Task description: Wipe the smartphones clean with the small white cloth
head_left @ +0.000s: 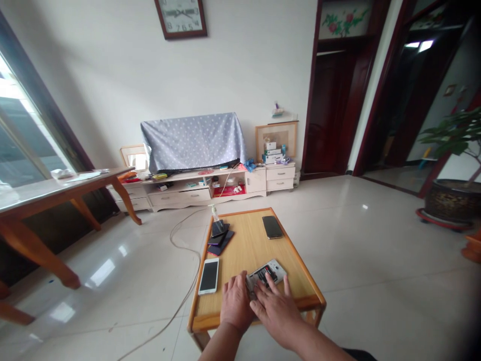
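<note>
A smartphone with its back cover off lies at a slant near the front of the small wooden table, its dark inner part showing. My left hand is closed around the phone's near left end, fingers curled at its edge. Over the phone's back my right hand rests with its fingers spread, the fingertips on or just above the inner part. Both hands hide the phone's lower left portion. A white smartphone with a dark screen lies left of my left hand.
Several dark phones are stacked at the table's left side, by a clear pump bottle. One black phone lies at the far right. A cable runs along the floor on the left. Beyond stands a low cabinet.
</note>
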`<state>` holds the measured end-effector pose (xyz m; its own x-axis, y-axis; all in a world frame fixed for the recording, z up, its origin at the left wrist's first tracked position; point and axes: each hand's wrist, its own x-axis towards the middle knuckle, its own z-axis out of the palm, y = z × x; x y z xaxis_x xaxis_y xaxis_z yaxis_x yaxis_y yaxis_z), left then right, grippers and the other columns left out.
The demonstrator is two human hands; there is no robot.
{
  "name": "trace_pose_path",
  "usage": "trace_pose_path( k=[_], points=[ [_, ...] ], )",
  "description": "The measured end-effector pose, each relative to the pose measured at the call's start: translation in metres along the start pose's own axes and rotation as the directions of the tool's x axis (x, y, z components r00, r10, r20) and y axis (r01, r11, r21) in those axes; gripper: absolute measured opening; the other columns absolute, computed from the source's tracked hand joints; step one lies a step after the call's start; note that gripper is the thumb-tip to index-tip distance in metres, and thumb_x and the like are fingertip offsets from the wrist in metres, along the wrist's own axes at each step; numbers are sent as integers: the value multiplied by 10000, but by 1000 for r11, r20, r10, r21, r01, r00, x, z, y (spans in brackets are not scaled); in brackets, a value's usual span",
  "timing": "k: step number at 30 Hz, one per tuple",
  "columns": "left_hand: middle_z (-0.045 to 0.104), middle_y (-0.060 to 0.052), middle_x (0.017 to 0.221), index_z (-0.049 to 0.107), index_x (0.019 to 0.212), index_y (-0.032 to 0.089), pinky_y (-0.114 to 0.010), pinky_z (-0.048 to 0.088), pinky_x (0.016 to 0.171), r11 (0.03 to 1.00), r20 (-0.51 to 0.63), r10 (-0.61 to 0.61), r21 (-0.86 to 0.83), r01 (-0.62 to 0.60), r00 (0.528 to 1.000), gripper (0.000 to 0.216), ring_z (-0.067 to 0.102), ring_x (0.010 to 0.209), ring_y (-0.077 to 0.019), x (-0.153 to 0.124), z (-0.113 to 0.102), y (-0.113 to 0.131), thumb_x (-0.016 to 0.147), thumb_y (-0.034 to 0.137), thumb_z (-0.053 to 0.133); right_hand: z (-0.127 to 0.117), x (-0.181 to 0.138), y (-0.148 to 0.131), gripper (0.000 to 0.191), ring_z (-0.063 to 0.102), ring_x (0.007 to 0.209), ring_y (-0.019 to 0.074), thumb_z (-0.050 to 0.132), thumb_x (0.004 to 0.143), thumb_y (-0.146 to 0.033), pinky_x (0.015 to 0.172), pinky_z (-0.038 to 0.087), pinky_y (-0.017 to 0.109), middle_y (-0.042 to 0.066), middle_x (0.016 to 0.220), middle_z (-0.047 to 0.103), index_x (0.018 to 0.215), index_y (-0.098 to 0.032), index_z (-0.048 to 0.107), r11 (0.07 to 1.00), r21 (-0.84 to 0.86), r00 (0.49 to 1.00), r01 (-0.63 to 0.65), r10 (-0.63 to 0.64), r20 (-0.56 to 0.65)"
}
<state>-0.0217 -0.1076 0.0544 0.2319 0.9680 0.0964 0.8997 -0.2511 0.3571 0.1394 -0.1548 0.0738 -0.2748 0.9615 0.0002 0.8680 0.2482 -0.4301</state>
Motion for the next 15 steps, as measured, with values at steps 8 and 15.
trace_pose_path(
  k=[8,15],
  points=[
    [646,-59,1216,542,1251,257,-360,319,1049,1000,-35,-16,-9,16,999,557,522,1198,-260,-3,-12,12,742,436,683,-25,7,51,692,54,1564,327,128,1028,-625,1179,-106,690,20,1606,383,1516,-272,468,920,-126,928,-371,360,-100],
    [665,-44,1164,545,1192,277,-355,331,1016,999,-33,-1,-51,0,999,471,537,1154,-259,-2,-10,10,745,386,650,6,0,14,647,140,1559,266,87,1051,-576,1209,-106,635,-8,1590,415,1495,-333,490,997,-48,997,-53,50,-65]
  ],
)
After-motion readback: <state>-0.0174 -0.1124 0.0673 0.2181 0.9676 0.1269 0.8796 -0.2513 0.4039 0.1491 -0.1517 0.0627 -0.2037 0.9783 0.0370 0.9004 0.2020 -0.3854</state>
